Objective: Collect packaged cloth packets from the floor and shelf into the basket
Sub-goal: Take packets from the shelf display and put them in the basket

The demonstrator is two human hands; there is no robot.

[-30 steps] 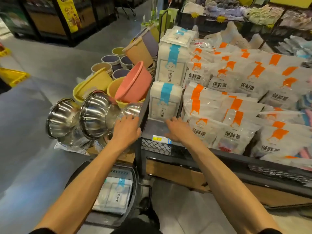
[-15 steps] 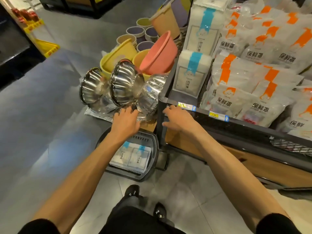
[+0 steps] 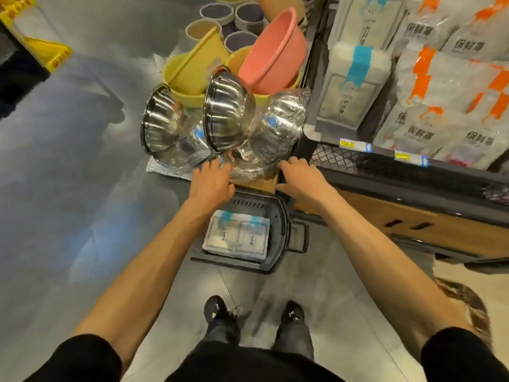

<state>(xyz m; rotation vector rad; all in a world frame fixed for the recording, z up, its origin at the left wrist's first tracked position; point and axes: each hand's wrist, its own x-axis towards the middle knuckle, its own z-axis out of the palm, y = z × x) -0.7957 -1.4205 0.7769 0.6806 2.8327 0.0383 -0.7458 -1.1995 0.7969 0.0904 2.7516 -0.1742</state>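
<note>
A dark grey basket (image 3: 278, 216) stands on the floor in front of my feet, with two white cloth packets (image 3: 237, 237) with blue bands lying flat inside. More blue-banded cloth packets (image 3: 355, 84) stand upright at the left end of the shelf (image 3: 413, 172). My left hand (image 3: 212, 183) hovers above the basket's far rim, fingers spread, holding nothing. My right hand (image 3: 298, 179) is level with it near the shelf's corner post, fingers apart and empty.
Wrapped steel bowls (image 3: 223, 122) lie on the floor just beyond my hands, with yellow and pink plastic basins (image 3: 272, 51) and small tubs behind. Orange-labelled bags (image 3: 451, 106) fill the shelf to the right. Grey floor spreads to the left.
Both hands have drawn back from the shelf and dropped to just above the basket. My view has tilted down, so the basket and my feet now show fully.
</note>
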